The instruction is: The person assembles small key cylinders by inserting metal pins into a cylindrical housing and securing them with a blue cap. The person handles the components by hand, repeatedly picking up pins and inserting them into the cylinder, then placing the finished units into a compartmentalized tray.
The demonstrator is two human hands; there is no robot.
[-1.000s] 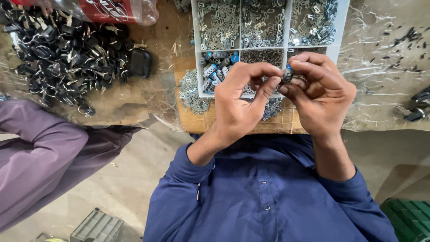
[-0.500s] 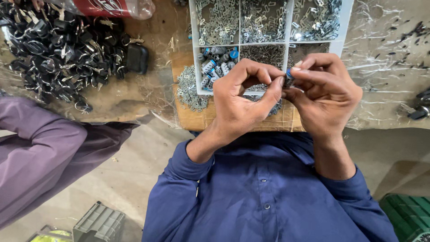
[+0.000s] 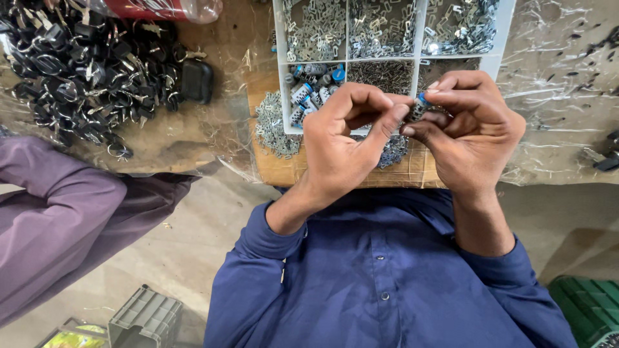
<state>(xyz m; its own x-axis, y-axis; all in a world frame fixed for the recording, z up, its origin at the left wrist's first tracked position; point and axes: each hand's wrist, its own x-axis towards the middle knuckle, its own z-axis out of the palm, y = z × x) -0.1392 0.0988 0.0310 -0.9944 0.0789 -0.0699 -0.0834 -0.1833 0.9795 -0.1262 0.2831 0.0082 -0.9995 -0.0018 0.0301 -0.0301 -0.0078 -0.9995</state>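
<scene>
Left hand [image 3: 342, 145] shifted slightly toward the tray's [image 3: 505, 38] near edge, its fingertips now pinched tighter against the small blue-capped cylinder [image 3: 418, 106], right hand [image 3: 474, 132] thumb closed over it

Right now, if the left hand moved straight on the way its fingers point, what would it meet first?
Probably the small blue-capped part pinched between both hands, then the right hand. The left hand points right, fingertips already at it.

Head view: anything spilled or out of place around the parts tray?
Yes. Small silver metal clips lie heaped loose on the wooden board, outside the white compartment tray, along its left and lower edge. Otherwise nothing stands out; both hands pinch a small blue-tipped part.
</scene>
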